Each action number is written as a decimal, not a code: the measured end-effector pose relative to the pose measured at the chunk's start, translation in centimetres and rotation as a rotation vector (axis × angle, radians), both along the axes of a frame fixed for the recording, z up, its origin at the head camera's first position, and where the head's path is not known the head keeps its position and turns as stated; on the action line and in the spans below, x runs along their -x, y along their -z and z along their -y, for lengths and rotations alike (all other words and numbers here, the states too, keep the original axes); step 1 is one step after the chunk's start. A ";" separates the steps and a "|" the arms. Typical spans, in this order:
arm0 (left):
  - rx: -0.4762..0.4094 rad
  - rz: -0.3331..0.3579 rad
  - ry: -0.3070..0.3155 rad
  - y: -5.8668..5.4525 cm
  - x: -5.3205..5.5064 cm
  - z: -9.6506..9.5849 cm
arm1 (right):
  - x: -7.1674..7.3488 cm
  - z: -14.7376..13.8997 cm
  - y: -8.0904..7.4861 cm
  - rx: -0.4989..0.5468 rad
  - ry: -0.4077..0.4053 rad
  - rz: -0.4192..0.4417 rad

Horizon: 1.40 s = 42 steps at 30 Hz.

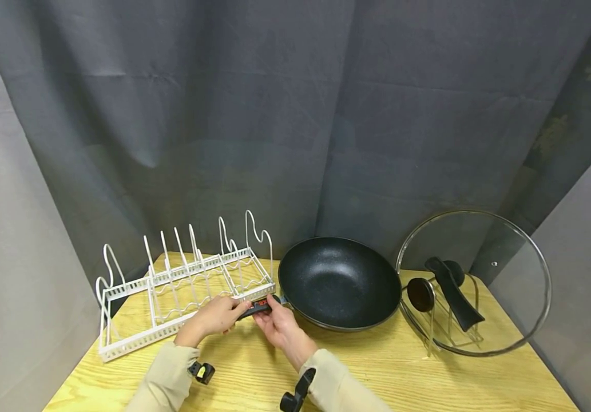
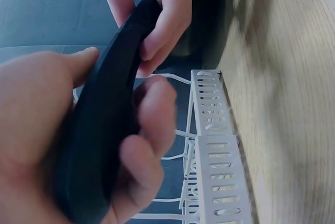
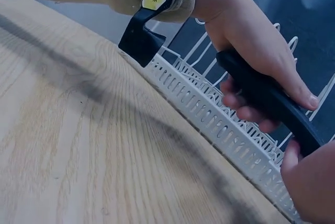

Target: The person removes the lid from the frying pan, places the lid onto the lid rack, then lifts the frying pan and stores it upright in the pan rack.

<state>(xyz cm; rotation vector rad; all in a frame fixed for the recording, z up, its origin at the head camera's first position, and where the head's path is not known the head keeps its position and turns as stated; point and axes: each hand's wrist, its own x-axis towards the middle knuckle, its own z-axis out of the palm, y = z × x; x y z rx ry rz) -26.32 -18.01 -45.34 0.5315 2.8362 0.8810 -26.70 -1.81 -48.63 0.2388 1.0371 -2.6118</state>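
Note:
A black wok [image 1: 338,283] sits in the middle of the head view, its open side facing up toward me. Its black handle [image 1: 259,308] points left, along the front of a white wire rack [image 1: 143,342]. My left hand [image 1: 218,316] grips the outer part of this handle, with fingers curled round it in the left wrist view. Nearer the pan, my right hand [image 1: 281,329] holds the same handle between thumb and fingers. In the right wrist view the curved handle [image 3: 267,96] spans both hands, above the table.
At the right, a large glass lid [image 1: 542,269] with a metal rim and black handle [image 1: 455,294] leans in a small wire stand. A dark round knob [image 1: 421,294] shows beside it. Grey curtains [image 1: 274,114] hang behind the wooden table [image 1: 377,366].

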 end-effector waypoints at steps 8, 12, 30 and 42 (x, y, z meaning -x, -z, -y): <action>-0.068 0.072 0.015 0.2 0.2 0.3 | 0.3 0.3 0.2 0.109 0.016 -0.040; -0.110 0.114 0.038 0.2 0.3 0.5 | 0.3 0.3 0.2 0.133 0.015 -0.046; -0.198 0.277 0.108 0.4 -0.9 0.1 | -0.8 -1.1 0.1 0.049 -0.070 -0.042; -0.312 0.341 0.143 0.6 -2.2 -1.1 | -1.5 -2.6 -0.2 -0.004 -0.157 -0.063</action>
